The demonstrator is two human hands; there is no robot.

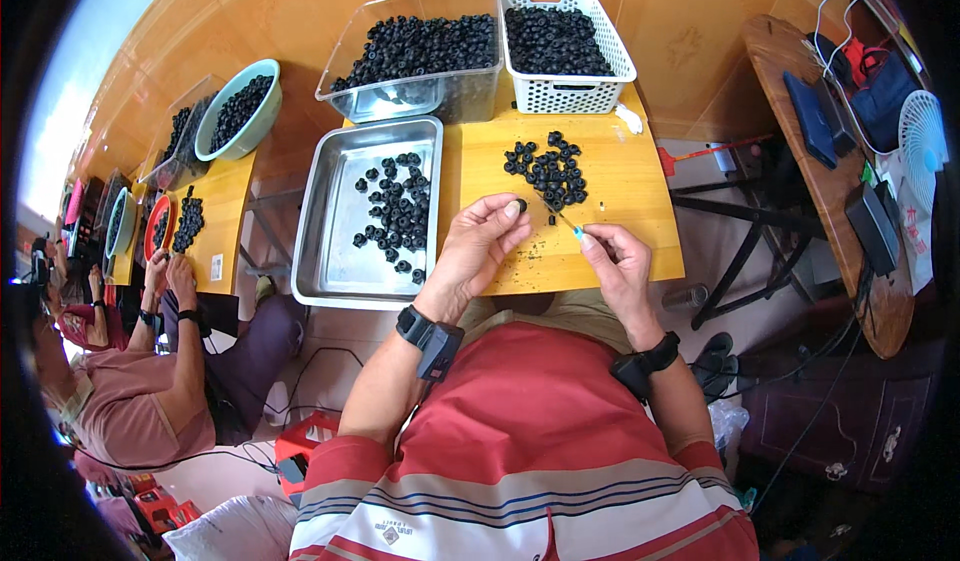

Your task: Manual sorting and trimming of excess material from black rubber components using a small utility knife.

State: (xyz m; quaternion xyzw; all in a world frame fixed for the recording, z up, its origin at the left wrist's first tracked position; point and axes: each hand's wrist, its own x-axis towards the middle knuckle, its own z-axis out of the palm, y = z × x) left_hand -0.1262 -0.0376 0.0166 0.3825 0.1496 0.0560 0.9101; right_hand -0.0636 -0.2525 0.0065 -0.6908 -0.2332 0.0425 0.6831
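Over the yellow table, my left hand (pixel 483 239) pinches a small black round part (pixel 521 205) between thumb and fingertips. My right hand (pixel 617 263) is closed on a thin pick-like tool (pixel 567 222); its slim shaft points up and left toward the parts. Just beyond both hands lies a loose heap of similar black parts (pixel 552 173), some with visible holes. Dark crumbs (pixel 528 254) are scattered on the wood between my hands. Left of them, a metal tray (pixel 330 211) holds many more black parts in its right half.
At the back stand a clear plastic bin (pixel 465 109) and a white perforated basket (pixel 570 96), both full of black parts. A wooden board (pixel 790 91) with electronics is at right. Two people work at a table (pixel 225 211) on the left; cables cross the floor.
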